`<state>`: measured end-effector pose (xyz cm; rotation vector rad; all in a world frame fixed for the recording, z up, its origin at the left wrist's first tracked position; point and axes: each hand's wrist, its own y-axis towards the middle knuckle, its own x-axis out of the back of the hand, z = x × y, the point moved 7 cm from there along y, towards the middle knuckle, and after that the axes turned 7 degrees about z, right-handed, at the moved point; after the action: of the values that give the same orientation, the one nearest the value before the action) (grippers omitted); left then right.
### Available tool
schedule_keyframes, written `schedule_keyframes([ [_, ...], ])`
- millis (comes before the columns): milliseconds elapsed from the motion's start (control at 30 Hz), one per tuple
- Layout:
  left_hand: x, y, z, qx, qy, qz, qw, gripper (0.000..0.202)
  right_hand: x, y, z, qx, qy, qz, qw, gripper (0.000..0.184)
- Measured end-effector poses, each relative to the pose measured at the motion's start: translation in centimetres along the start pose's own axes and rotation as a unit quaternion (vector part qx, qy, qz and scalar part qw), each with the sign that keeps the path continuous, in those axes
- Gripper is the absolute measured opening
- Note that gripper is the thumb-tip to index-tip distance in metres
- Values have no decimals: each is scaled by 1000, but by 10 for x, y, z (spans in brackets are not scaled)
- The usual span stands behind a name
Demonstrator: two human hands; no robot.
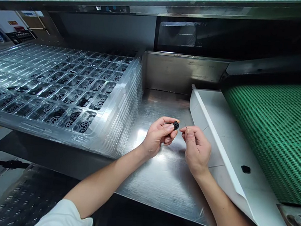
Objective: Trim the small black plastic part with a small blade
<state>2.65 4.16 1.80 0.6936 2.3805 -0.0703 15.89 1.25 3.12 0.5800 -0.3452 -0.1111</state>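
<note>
My left hand [159,136] is closed in a pinch on a small round black plastic part [176,125], held above the steel bench. My right hand [195,148] sits just to its right, fingers pinched together on a thin sliver that sticks up beside the part; I cannot make out what it is. Both hands hover over the bare metal between the tray stack and the white chute.
A stack of clear plastic trays [112,123] with several black parts in their pockets fills the left. A white chute [217,133] with one black part [245,169] on it borders a green conveyor belt [277,134] at right. The steel bench [160,177] lies under the hands.
</note>
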Motion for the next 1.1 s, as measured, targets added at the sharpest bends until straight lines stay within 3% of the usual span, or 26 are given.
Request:
schedule_keyframes([
  [233, -2, 1, 7, 17, 16, 26, 999, 41, -5, -1, -2, -19, 63, 13, 998, 23],
  [467, -2, 2, 4, 10, 27, 35, 999, 41, 1, -2, -2, -52, 22, -8, 998, 30],
  [667, -1, 3, 2, 1, 20, 28, 999, 40, 1, -3, -15, -77, 53, -11, 996, 30],
  [833, 0, 4, 2, -9, 43, 28, 999, 40, -5, 0, -9, -62, 62, 24, 996, 25],
  [1100, -1, 5, 2, -27, 92, 39, 995, 43, -3, 3, 4, -38, 24, 14, 999, 21],
])
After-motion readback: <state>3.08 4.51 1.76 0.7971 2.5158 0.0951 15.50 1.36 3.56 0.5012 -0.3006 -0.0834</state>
